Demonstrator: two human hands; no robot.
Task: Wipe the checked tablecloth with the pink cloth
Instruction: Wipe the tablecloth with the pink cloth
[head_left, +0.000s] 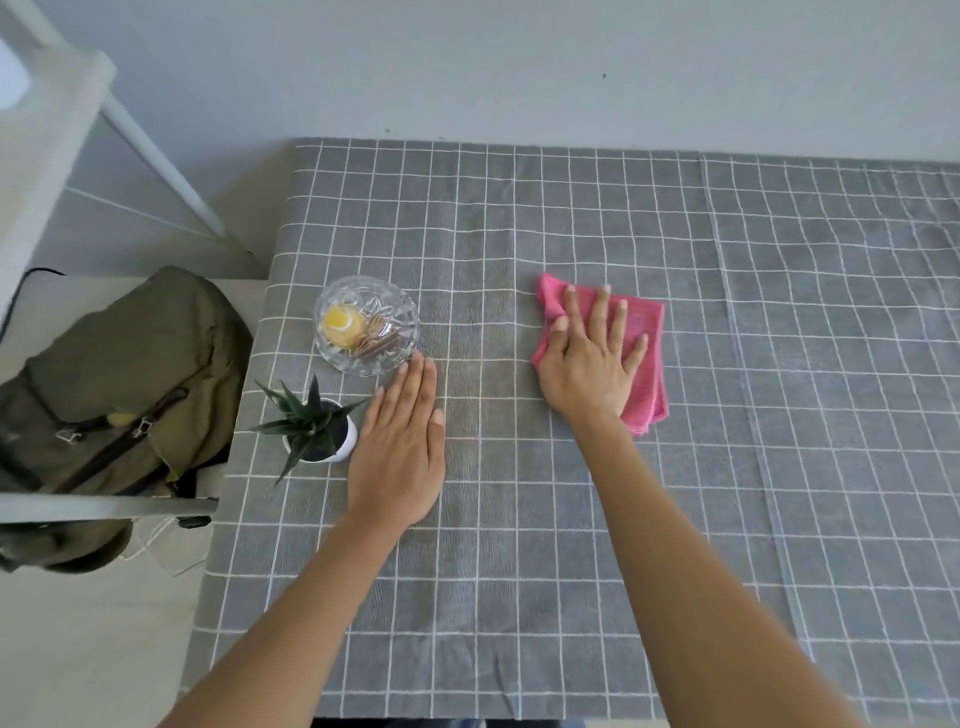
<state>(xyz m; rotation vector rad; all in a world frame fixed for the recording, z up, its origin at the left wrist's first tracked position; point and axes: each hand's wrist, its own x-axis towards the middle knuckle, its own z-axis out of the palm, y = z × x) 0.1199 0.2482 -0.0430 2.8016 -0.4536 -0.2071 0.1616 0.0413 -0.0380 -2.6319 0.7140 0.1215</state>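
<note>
I'm mid-wipe: my right hand (589, 358) lies open, fingers spread flat on the cloth (647, 358); my left hand (400, 447) rests flat, empty, on the tablecloth (779, 415). Next, sweep onward with steady pressure.

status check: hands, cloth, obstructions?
Right hand flat on folded pink cloth. Left hand flat on grey checked tablecloth. Cut-glass bowl, small potted plant beside left hand.

**Desk under a checked tablecloth**

The desk wears a grey checked tablecloth (571, 519). The right grip (592, 358) presses flat on a pink cloth (647, 364). Just beyond the flat left grip (397, 452) sits a glass bowl (366, 325); just left of it, a small potted plant (317, 431).
</note>
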